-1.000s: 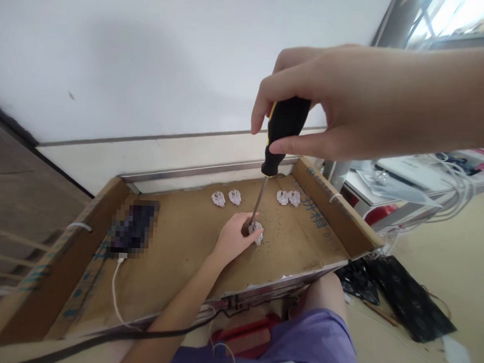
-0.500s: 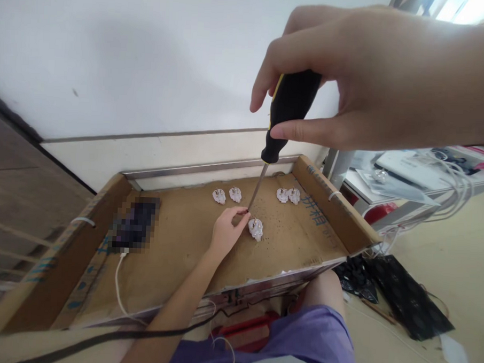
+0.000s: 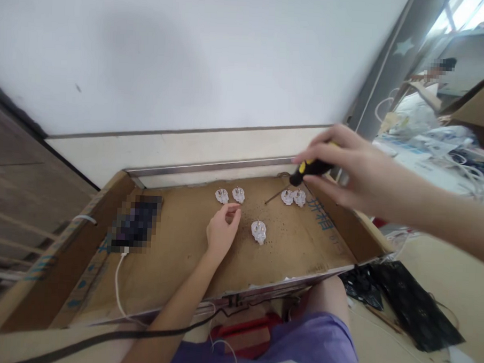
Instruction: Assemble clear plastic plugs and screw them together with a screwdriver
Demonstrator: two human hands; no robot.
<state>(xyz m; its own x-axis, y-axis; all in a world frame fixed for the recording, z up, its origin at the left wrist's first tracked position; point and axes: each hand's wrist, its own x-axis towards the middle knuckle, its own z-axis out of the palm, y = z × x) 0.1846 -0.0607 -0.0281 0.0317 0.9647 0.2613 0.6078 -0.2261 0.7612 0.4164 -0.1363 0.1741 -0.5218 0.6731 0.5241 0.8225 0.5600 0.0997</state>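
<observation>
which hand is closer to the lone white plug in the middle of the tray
Left. The left hand rests just left of the plug, not touching. The right hand holds the screwdriver up near the tray's far right corner.

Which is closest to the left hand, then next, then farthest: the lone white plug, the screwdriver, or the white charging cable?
From the left hand:
1. Lone white plastic plug, just to its right.
2. Black-and-yellow screwdriver, farther right, held in the right hand.
3. White charging cable, down on the left.

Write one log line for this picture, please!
right hand: holds screwdriver | left hand: beside white plug | cardboard tray
</observation>
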